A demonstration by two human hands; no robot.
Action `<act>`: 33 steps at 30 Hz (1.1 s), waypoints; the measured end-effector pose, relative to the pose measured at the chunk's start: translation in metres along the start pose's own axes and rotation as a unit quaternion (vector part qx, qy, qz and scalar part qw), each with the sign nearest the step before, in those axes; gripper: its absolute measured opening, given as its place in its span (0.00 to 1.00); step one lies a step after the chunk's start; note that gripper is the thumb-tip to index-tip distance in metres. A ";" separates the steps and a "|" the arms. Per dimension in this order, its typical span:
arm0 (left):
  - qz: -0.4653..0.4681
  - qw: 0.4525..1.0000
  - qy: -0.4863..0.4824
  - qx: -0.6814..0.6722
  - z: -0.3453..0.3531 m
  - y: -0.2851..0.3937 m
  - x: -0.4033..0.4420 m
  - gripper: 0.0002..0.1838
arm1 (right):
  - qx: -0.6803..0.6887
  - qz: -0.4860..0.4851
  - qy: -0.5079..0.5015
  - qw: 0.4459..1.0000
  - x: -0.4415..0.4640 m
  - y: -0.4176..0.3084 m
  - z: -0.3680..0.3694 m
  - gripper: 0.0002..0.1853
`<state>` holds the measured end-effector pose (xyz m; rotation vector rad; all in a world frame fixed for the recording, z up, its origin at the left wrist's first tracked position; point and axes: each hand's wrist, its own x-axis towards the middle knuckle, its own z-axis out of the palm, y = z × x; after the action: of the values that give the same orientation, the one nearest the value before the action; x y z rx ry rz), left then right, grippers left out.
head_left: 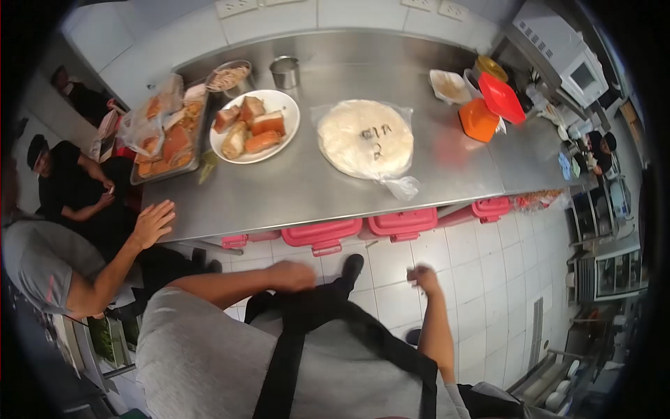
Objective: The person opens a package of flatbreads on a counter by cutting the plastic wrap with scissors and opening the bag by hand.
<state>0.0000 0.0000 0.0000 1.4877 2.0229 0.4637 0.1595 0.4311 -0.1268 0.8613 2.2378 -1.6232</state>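
Steel counter [279, 188], tiled floor [481, 300]; wearer's 2 hands [296, 276] [423, 278] curled, any hold unclear.

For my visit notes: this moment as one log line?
Left hand: off counter, blurred | right hand: off counter | steel counter: bagged pale disc, white plate of meat pieces

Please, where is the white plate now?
In the head view, the white plate sits on the left half of the steel counter, between the metal tray and the clear bag marked 2.
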 end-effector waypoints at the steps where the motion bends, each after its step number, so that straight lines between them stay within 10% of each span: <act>1: -0.021 0.994 0.104 0.016 -0.020 0.009 0.028 0.09 | -0.031 0.008 -0.022 0.999 -0.012 -0.073 -0.007 0.09; 2: 0.073 0.943 0.322 -0.034 -0.037 0.009 0.055 0.07 | -0.034 -0.006 -0.017 0.999 -0.026 -0.117 -0.007 0.08; 5: -0.053 0.891 0.450 0.031 -0.098 0.010 0.107 0.16 | -0.013 -0.166 0.010 0.986 -0.040 -0.198 0.007 0.07; 9: 0.069 0.871 0.442 0.202 -0.152 0.008 0.180 0.17 | -0.163 -0.364 0.071 0.914 -0.019 -0.250 0.003 0.13; 15: -0.066 0.920 0.377 -0.088 -0.164 -0.036 0.222 0.12 | -0.096 -0.451 0.265 0.847 0.012 -0.297 -0.023 0.15; 18: -0.057 0.862 0.431 -0.259 -0.147 -0.022 0.247 0.11 | -0.094 -0.491 0.168 0.850 0.027 -0.318 -0.026 0.13; 28: -0.080 0.828 0.513 -0.213 -0.100 0.020 0.172 0.15 | -0.135 -0.428 0.018 0.893 0.084 -0.283 -0.020 0.25; 30: -0.258 0.706 0.468 -0.465 -0.079 0.014 0.127 0.12 | -0.095 -0.393 0.034 0.914 0.083 -0.268 -0.029 0.24; 33: -0.185 0.616 0.677 -0.359 -0.092 -0.003 0.056 0.03 | -0.094 -0.317 0.027 0.943 0.057 -0.269 -0.071 0.21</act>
<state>-0.0725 0.0573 0.0554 -0.0638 2.3675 2.3638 -0.0341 0.4595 0.0793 0.1272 2.8402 -1.5732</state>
